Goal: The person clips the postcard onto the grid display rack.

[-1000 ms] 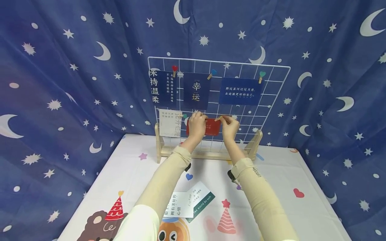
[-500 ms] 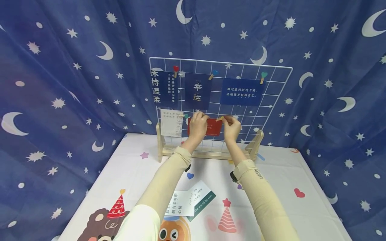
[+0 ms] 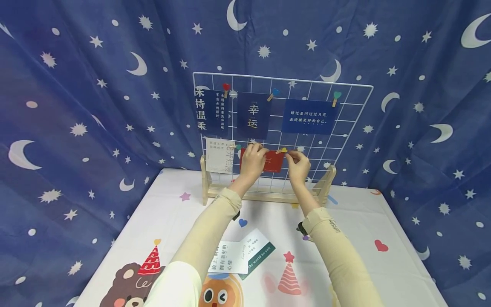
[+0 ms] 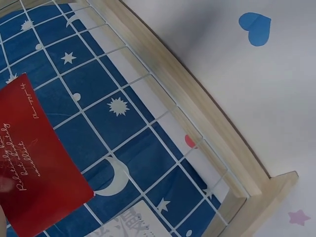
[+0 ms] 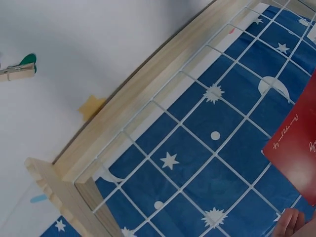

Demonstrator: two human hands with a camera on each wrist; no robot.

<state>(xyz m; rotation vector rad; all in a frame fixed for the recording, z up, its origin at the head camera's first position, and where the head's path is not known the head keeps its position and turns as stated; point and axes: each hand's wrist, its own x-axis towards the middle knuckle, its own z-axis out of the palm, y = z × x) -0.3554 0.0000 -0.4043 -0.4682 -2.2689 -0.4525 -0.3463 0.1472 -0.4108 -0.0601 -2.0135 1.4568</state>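
Observation:
A red card with pale script lies against the lower part of a white wire grid. My left hand holds the card at its top edge, covering its left middle. A wooden clip with a yellow heart sits at the card's upper right corner. Just right of it is my right hand, thumb and forefinger apart from the clip. In the left wrist view the red card shows large; in the right wrist view, fingertips appear below its corner.
Three blue cards hang clipped along the grid's top, and a white card at lower left. The grid stands in a wooden base. Loose cards lie on the table. A loose green clip lies in front of the base.
My right hand has let go of the yellow heart clip and drawn slightly right, leaving the clip on the card's corner. The left hand stays on the card. The head view has shifted slightly.

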